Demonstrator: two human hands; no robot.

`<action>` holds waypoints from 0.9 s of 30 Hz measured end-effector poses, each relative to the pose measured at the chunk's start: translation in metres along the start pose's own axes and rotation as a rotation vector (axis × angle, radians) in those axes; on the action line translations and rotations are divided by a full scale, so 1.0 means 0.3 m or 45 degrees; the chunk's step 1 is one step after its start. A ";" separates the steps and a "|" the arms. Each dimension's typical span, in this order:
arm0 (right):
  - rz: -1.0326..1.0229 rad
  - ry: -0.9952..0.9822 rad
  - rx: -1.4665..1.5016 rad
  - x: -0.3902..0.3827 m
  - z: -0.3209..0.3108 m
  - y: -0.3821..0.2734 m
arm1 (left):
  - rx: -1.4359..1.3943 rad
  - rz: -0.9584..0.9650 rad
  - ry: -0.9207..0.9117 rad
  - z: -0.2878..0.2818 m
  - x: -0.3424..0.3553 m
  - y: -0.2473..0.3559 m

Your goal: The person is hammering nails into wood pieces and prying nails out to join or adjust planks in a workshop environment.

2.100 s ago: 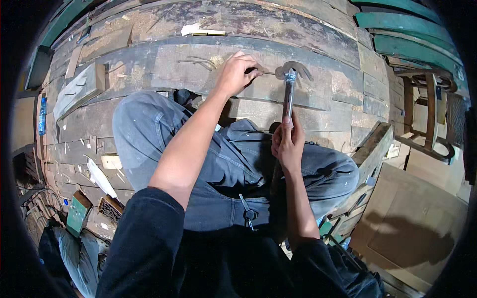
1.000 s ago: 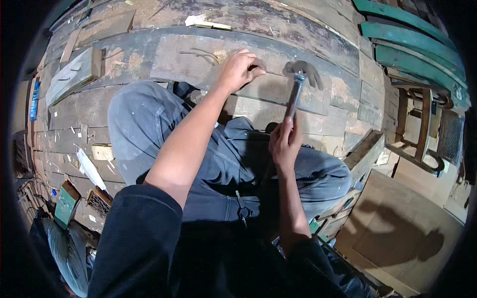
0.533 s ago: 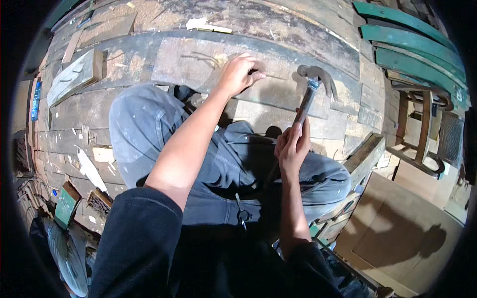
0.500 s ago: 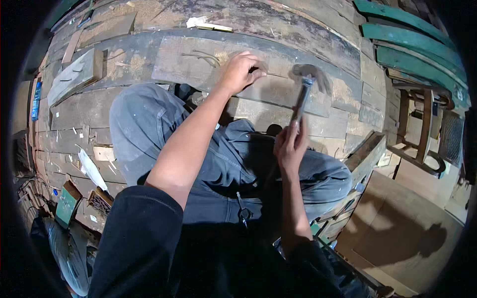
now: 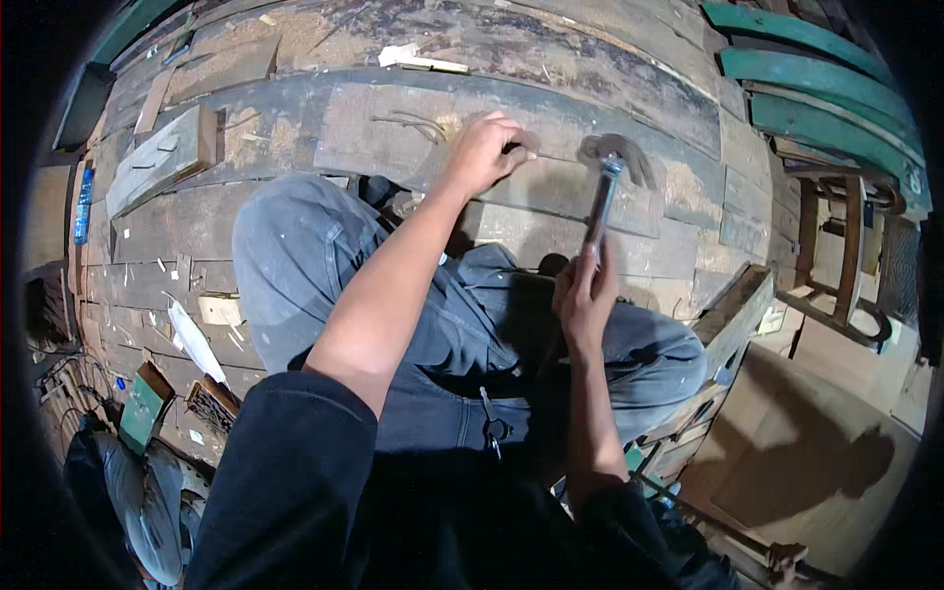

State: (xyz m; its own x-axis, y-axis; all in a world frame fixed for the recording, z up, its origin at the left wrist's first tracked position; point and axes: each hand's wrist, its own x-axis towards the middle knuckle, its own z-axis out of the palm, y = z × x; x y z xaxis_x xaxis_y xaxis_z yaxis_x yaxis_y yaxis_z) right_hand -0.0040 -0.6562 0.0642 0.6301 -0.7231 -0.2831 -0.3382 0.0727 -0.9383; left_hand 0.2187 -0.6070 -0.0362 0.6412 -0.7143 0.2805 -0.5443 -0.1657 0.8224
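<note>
My left hand point(image 5: 484, 155) is closed in a pinch low over a flat wooden board point(image 5: 364, 152). A thin nail point(image 5: 559, 158) sticks out to the right of its fingertips, lying near the board's surface. My right hand point(image 5: 587, 295) is wrapped round the handle of a claw hammer point(image 5: 602, 202). The hammer's head is smeared by motion, just right of the nail's end; I cannot tell whether they touch. Left of my left hand, bent nails point(image 5: 411, 125) lie on the board.
A wooden block point(image 5: 162, 162) with nails in it lies at the left. Green slats point(image 5: 816, 69) and a wooden frame point(image 5: 836, 251) are at the right, above a wide brown panel point(image 5: 747, 423). Sawdust and wood scraps point(image 5: 423, 61) dot the plank floor. A green box point(image 5: 145, 408) stands lower left.
The whole view has shifted slightly, so everything sits a little further right. My left hand keeps its pinch and the hammer head stays low by the nail, blurred in both frames.
</note>
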 end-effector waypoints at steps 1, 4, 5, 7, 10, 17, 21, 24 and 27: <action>0.067 -0.042 -0.034 0.023 0.002 0.034 | 0.024 0.011 0.000 -0.003 0.009 0.002; 0.066 0.008 0.019 0.015 0.021 0.028 | 0.022 -0.002 0.040 -0.004 -0.022 -0.020; 0.026 0.033 0.097 0.010 0.028 0.000 | -0.011 -0.022 0.002 -0.007 -0.021 -0.038; 0.010 0.039 0.115 -0.004 0.004 -0.004 | -0.023 0.022 0.012 0.002 -0.015 -0.012; 0.109 -0.055 0.059 0.026 0.021 0.050 | 0.046 0.035 0.031 -0.007 -0.014 -0.025; 0.073 -0.035 -0.100 0.018 -0.007 0.063 | -0.015 0.006 -0.039 -0.015 0.000 0.016; 0.011 0.028 0.019 -0.009 0.035 -0.011 | -0.055 0.006 0.028 -0.005 -0.035 -0.023; 0.080 0.016 -0.006 -0.009 0.007 0.024 | 0.017 -0.034 -0.026 0.001 -0.021 0.031; 0.115 0.042 0.203 0.007 0.024 0.027 | 0.061 0.035 0.018 0.000 -0.012 -0.047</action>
State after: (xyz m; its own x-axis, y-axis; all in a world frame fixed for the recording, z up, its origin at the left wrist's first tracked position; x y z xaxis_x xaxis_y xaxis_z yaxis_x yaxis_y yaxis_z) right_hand -0.0003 -0.6522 0.0547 0.5781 -0.7307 -0.3631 -0.2754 0.2442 -0.9298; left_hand 0.2240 -0.6021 -0.0488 0.6332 -0.7093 0.3098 -0.5867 -0.1789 0.7898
